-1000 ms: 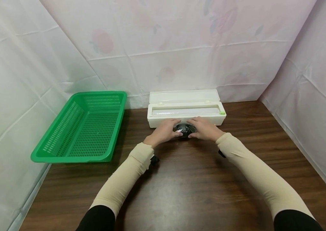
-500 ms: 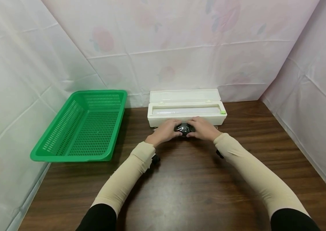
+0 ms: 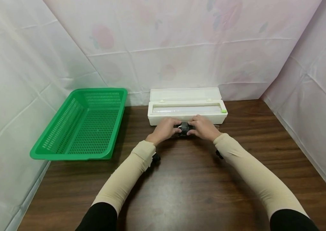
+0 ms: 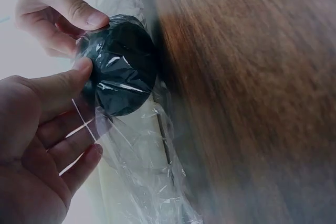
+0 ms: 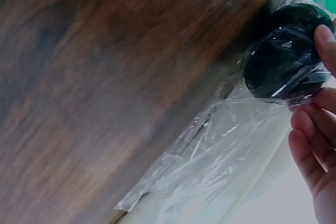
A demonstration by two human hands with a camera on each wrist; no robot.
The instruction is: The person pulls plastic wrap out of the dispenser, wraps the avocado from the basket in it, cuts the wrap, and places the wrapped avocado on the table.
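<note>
A dark, rounded object sits in front of the white box, covered in clear plastic film. Its kind is hard to make out; it looks blackish green and smooth under the shiny film. My left hand holds it from the left, thumb against its near side. From the other side my right hand holds it, thumb and fingers on the film. Loose, wrinkled film trails along the box's front in both wrist views. The fingers behind the object are partly hidden.
Behind the hands stands a white cling film box with its lid up and a roll inside. A green slotted basket is at the left on the brown wooden table. Pale curtains enclose the back and sides.
Both hands stay around the dark object, closing in on it slightly; the right hand has shifted a little to the left. The film over it looks drawn closer. The box and basket keep their places.
</note>
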